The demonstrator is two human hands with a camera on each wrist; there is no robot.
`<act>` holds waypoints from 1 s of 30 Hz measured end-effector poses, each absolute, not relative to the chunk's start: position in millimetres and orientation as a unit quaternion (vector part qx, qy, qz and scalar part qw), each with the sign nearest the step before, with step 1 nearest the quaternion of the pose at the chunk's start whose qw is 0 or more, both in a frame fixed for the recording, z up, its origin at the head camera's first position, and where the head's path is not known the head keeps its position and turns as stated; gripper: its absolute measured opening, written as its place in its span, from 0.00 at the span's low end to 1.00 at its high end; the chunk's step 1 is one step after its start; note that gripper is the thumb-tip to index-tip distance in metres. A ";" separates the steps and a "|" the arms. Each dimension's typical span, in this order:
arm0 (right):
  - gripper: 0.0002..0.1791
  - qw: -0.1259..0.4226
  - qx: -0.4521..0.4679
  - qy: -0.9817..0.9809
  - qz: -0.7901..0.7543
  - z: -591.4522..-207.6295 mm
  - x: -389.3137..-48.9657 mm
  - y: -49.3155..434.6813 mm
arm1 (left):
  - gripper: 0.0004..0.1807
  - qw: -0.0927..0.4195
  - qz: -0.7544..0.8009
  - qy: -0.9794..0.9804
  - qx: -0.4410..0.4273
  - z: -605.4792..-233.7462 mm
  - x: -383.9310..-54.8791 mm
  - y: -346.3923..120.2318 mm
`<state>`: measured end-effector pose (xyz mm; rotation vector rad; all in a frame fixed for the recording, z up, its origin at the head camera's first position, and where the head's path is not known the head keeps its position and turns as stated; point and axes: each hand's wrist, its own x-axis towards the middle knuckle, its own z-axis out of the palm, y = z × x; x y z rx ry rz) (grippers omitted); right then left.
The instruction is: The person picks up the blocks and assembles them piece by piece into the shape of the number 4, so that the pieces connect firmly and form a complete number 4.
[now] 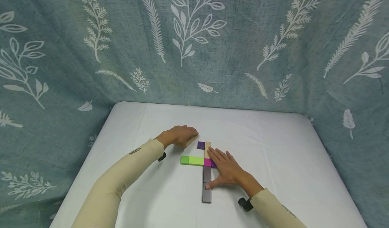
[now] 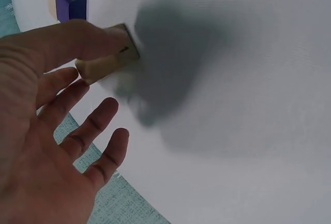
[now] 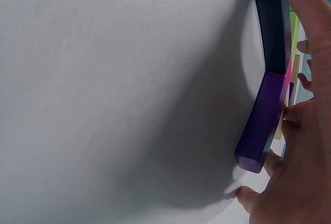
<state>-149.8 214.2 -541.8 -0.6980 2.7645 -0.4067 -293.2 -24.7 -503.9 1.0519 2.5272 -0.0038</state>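
Note:
In the head view my left hand (image 1: pixel 181 135) is above the far middle of the table. It pinches a plain wooden block (image 2: pixel 101 69) between thumb and fingers, while the other fingers stay loosely spread. A small dark purple block (image 1: pixel 201 145) lies just right of it, beside another wooden block (image 1: pixel 207 149). My right hand (image 1: pixel 227 171) spreads over the right side of a cross of blocks. Its fingertips touch that wooden block and its thumb rests on a dark grey block (image 1: pixel 206 195). A purple block (image 3: pixel 262 120), partly under this hand, meets the magenta block (image 1: pixel 207 162) at the centre.
A lime block (image 1: pixel 196 160) and a green block (image 1: pixel 184 160) form the cross's left arm. Another dark grey block (image 1: pixel 207 174) runs toward me from the centre. White cloth covers the table (image 1: pixel 273 147); a patterned teal curtain (image 1: pixel 237 52) hangs behind it.

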 end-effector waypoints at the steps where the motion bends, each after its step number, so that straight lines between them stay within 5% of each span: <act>1: 0.79 0.131 -0.240 0.952 -0.139 -541.7 -149.8 214.0 | 0.42 0.201 -0.001 0.905 0.374 -504.0 -293.4 -24.7; 30: 0.79 0.127 -0.246 0.951 -0.139 -542.3 -150.9 214.0 | 0.42 0.232 0.084 0.911 0.331 -501.3 -290.9 -39.3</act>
